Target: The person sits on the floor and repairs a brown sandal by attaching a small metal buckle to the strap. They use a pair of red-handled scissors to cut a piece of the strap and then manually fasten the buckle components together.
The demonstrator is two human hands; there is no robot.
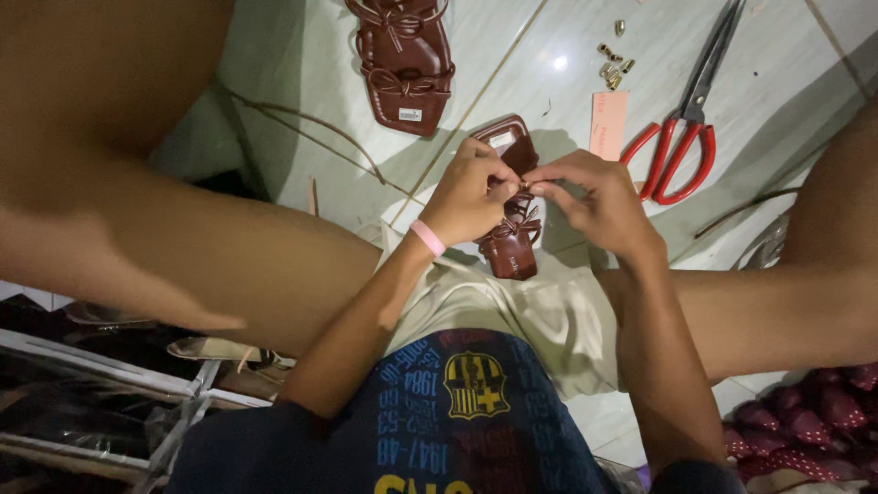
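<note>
Both hands meet over a brown strappy sandal (510, 240) that rests on the lap, on the pale shorts (512, 311). The left hand (471, 194) with the pink wristband (426, 237) and the right hand (594, 199) have their fingertips pinched together on something tiny at the sandal's straps; it looks like a small metal bit, but it's too small to tell. The sandal's long axis runs straight away from the body, one end under the knuckles and the other nearer the lap. Both hands are about equally near it. The matching sandal (403, 62) lies well apart on the tiled floor (512, 55), with red-handled scissors (684, 119) and small brass pieces (613, 66) off to the right.
</note>
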